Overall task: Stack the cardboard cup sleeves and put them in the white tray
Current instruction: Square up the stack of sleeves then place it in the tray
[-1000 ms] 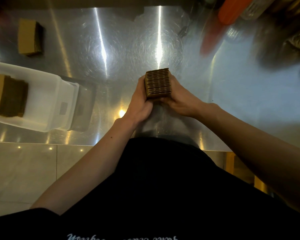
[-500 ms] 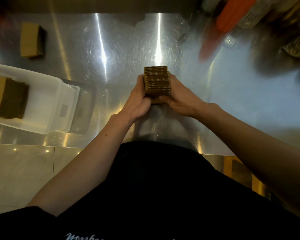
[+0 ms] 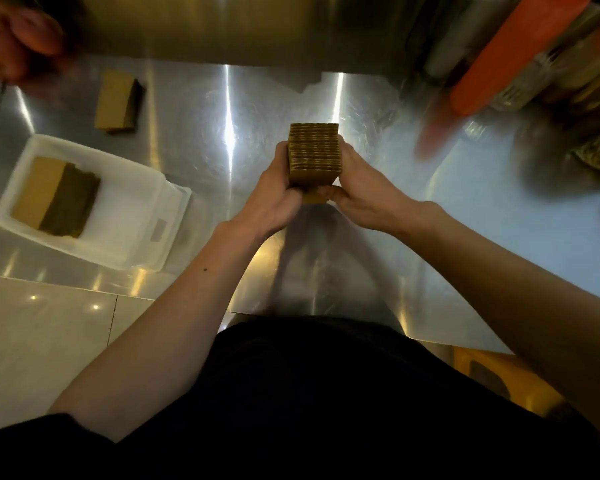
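A thick stack of brown cardboard cup sleeves (image 3: 314,152) stands on edge in the middle of the steel counter. My left hand (image 3: 279,199) presses its left side and my right hand (image 3: 359,194) its right side, thumbs meeting at the near end. The white tray (image 3: 142,216) sits to the left near the counter's front edge, with another stack of sleeves (image 3: 56,195) lying in it. A third stack (image 3: 116,102) lies on the counter behind the tray.
Another person's blurred hand (image 3: 14,39) shows at the far left corner. An orange object (image 3: 510,53) and blurred clutter fill the far right. The counter's front edge (image 3: 66,287) runs just beyond my torso, with floor tiles below left.
Both hands keep the stack squeezed in the same spot. My head view has tilted, so the tray and the far stack sit more fully in frame.
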The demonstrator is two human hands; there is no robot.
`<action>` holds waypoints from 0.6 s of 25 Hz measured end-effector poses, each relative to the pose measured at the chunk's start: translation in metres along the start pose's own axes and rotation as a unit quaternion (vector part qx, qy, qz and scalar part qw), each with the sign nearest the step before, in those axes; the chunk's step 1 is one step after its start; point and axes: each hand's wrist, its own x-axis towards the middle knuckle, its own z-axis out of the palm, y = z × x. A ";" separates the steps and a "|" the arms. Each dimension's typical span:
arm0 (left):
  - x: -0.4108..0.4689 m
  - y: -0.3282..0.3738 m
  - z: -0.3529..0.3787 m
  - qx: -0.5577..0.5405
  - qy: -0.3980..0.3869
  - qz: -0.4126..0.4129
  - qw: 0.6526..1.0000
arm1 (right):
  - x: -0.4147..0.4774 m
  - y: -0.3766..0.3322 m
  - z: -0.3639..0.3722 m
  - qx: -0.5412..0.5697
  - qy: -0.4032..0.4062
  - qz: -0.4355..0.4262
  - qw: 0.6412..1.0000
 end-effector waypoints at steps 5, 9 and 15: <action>-0.016 -0.009 -0.030 0.007 0.050 -0.013 0.999 | 0.019 -0.037 0.010 0.000 -0.033 -0.031 0.999; -0.025 -0.030 -0.071 0.002 0.062 -0.007 0.998 | 0.040 -0.071 0.030 -0.013 -0.045 -0.040 0.998; -0.027 -0.066 -0.159 -0.045 0.064 0.045 0.996 | 0.089 -0.145 0.067 -0.087 -0.002 -0.036 0.996</action>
